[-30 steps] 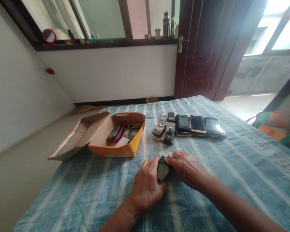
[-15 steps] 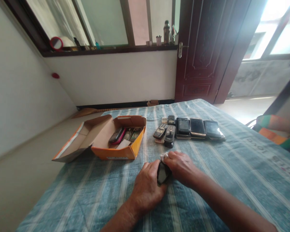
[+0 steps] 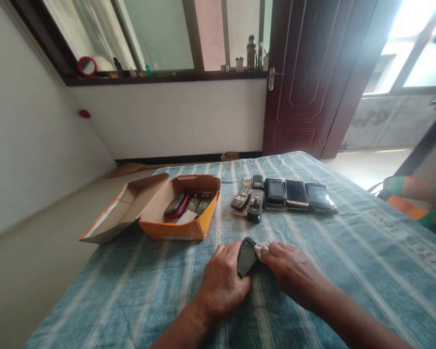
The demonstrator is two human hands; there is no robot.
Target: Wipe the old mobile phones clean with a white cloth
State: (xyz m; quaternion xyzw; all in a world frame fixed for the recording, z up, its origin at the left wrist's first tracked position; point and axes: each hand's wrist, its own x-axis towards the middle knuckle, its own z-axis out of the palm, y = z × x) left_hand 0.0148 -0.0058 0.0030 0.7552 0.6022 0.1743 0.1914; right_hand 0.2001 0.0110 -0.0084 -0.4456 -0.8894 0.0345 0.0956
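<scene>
Cloth [image 3: 262, 250] shifted to right edge of phone [image 3: 246, 257], inside left grip [image 3: 223, 275].

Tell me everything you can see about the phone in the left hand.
The phone looks like dark plastic around a dull grey screen, which is in view. It is tilted, gripped by the left hand along its left side and lower end, over the striped fabric. A crumpled white cloth in the right hand is at its right edge; whether they touch is unclear.
</scene>
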